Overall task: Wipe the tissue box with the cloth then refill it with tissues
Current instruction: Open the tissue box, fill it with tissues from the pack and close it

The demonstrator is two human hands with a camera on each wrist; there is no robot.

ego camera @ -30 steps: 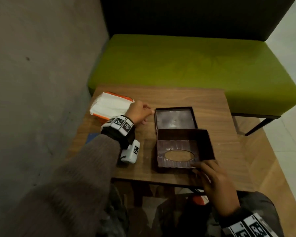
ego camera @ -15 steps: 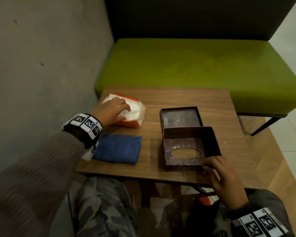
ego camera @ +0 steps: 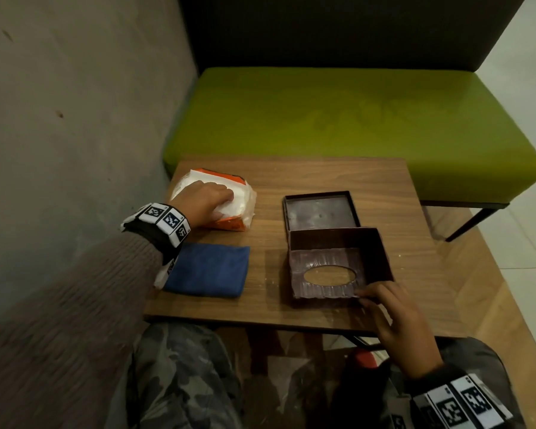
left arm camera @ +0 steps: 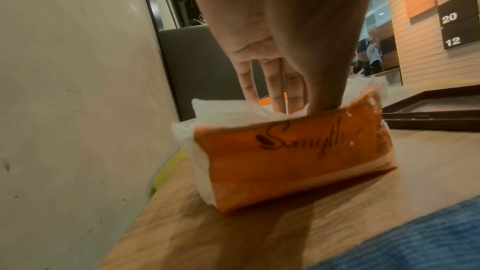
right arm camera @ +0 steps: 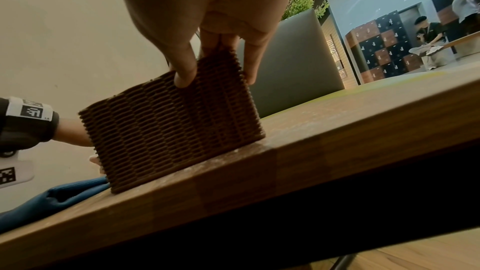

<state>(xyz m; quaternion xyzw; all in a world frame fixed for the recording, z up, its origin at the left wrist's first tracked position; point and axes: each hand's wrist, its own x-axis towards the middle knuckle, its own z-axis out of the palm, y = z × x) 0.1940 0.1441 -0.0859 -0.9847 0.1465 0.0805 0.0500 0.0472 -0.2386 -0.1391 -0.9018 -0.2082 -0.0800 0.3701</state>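
Left hand (ego camera: pixel 203 201) now grips tissue pack (ego camera: pixel 239 205).

The tissue pack (left arm camera: pixel 291 163) is orange with white tissues; the cloth (ego camera: pixel 209 269) is blue; the tissue box (right arm camera: pixel 171 128) is dark brown with a woven pattern; the tabletop (ego camera: pixel 307 184) is brown wood-grain; the bench seat (ego camera: pixel 353 119) is lime green.

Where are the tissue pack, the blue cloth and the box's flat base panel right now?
tissue pack (left arm camera: pixel 291 163): left wrist view, on its orange front face.
blue cloth (ego camera: pixel 212 269): head view, middle of the folded top.
base panel (ego camera: pixel 321 212): head view, centre of its inner surface.
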